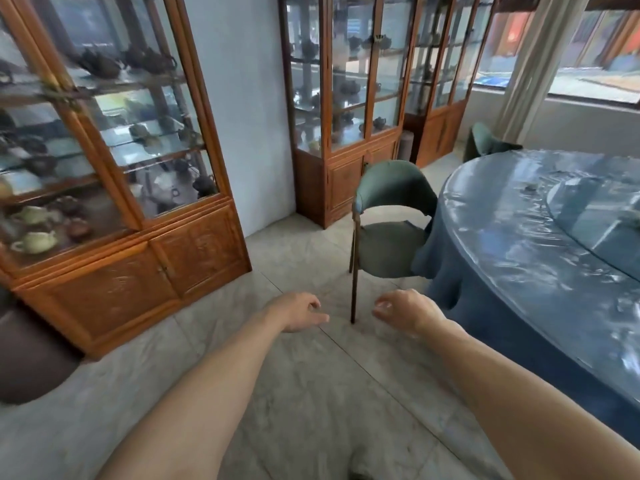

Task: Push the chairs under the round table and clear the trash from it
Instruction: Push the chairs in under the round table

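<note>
Both bare forearms reached forward over the tiled floor (311, 393). Left hand (298, 311) hung with fingers loosely curled, holding nothing and touching nothing. Right hand (403, 311) matched it, fingers relaxed and slightly bent, empty. Beyond them stood a green chair (391, 216), its seat partly tucked against the blue cloth of the round table (519, 237) at right. A second chair (485, 142) sat at the table's far side. Glass-fronted wooden cabinets (114, 188) lined the wall.
</note>
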Demonstrator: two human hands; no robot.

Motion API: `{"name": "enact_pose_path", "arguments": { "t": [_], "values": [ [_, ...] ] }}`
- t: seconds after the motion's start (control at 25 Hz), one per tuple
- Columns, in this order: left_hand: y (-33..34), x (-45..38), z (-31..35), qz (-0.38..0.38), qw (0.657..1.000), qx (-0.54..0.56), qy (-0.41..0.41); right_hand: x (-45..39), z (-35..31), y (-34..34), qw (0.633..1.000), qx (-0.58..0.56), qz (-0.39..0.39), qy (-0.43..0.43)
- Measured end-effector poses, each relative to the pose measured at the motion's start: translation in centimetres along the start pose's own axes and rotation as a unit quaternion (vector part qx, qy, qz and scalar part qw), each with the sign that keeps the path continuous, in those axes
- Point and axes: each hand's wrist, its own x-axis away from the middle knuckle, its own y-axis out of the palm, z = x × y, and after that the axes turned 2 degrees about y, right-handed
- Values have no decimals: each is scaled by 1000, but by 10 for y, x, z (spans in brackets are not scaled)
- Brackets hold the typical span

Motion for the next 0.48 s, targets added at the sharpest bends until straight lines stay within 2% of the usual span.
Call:
{"name": "enact_pose_path", "arguments": {
  "t": [0.48],
  "values": [
    [-97, -188, 0, 3, 998, 21, -52, -226, 20, -65, 998, 3, -28, -64]
  ]
}}
